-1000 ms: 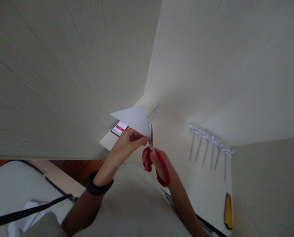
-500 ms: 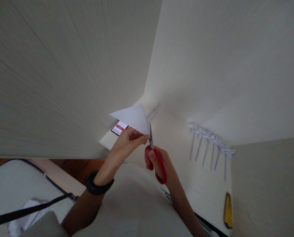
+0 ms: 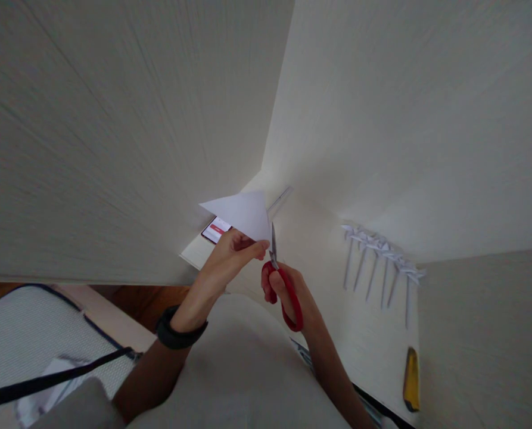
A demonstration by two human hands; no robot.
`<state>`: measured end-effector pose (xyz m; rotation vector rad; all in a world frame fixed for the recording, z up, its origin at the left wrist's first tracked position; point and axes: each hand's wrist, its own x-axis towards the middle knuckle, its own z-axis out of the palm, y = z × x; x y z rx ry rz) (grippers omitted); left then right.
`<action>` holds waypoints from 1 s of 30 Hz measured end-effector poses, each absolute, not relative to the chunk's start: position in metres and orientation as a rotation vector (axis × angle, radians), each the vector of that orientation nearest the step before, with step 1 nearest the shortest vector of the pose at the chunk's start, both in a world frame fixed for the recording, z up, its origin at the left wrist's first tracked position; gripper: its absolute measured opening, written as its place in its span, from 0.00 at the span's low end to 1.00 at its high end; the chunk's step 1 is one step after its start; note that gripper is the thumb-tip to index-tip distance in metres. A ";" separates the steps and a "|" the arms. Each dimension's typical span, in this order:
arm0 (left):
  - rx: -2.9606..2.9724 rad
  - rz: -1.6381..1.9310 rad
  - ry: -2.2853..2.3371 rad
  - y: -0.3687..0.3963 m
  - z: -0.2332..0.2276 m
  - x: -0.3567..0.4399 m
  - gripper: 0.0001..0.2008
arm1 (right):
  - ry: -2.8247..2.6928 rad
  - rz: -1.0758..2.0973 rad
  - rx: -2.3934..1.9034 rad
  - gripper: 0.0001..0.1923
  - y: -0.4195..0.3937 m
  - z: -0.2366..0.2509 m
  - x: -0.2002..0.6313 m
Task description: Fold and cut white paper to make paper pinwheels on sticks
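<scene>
My left hand (image 3: pixel 243 253) pinches the lower right corner of a white sheet of paper (image 3: pixel 243 211), which has a pointed, roughly triangular shape. In my right hand (image 3: pixel 292 286) is a pair of scissors (image 3: pixel 296 310) with red handles, thumb and fingers through the loops. The blades point away from me and stand right beside the paper's right edge, close to my left fingertips. Whether the blades touch the paper, I cannot tell. Partly under the paper lies a phone (image 3: pixel 215 229) with a lit screen.
Several paper pinwheel-like pieces on thin sticks (image 3: pixel 382 250) lie in a row at the right, against the wall. A yellow utility knife (image 3: pixel 411 381) is near the right edge of the white table (image 3: pixel 323 262). Behind the paper lies a thin clear ruler-like strip (image 3: pixel 280 198). Walls enclose the table.
The paper's upper right part has shifted slightly to the right, and my left fingertips have drawn a little away from the blades. Both hands keep their hold.
</scene>
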<state>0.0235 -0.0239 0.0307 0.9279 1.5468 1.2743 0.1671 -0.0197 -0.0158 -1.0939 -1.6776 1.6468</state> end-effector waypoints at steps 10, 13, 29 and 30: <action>0.876 1.193 1.474 -0.017 0.025 0.020 0.09 | -1.734 1.647 -1.045 0.31 -0.015 -0.020 0.170; 0.857 1.206 1.427 -0.018 0.025 0.021 0.08 | -1.712 1.648 -1.066 0.30 -0.015 -0.018 0.170; 0.736 1.276 1.399 -0.021 0.024 0.029 0.08 | -1.615 1.669 -1.126 0.31 -0.019 -0.018 0.165; 0.733 1.283 1.402 -0.021 0.025 0.029 0.09 | -1.618 1.669 -1.127 0.31 -0.019 -0.018 0.165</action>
